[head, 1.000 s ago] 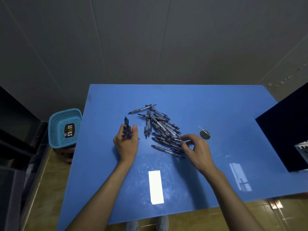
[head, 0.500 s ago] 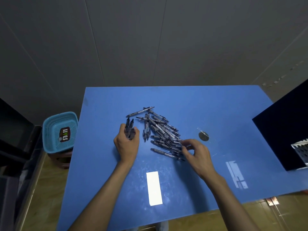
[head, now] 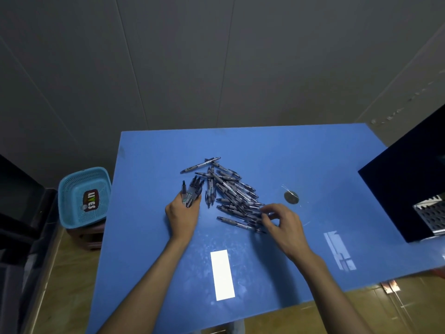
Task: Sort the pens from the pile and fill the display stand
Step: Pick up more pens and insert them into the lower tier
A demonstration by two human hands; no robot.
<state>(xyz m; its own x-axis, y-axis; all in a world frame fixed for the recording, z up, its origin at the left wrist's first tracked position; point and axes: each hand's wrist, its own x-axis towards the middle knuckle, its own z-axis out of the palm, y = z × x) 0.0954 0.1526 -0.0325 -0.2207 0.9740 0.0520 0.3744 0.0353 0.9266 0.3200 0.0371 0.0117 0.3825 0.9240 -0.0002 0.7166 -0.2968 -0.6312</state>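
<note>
A pile of dark clear-barrelled pens (head: 231, 191) lies in the middle of the blue table (head: 301, 155). My left hand (head: 183, 215) rests left of the pile and grips a bundle of several pens (head: 192, 192) whose tips fan out away from me. My right hand (head: 284, 225) is at the pile's near right edge, fingers curled over the pen ends there; whether it pinches one is hard to tell. A perforated metal piece (head: 431, 216), perhaps the display stand, shows at the right edge against a black panel (head: 404, 189).
A blue mesh basket (head: 83, 196) with a label stands on a stool left of the table. A small dark round disc (head: 291, 197) lies right of the pile. Bright light patches fall on the near part of the table.
The bundle in my left hand has grown and fanned out. My right hand has stayed at the pile's near right edge, working its fingers among the pens.
</note>
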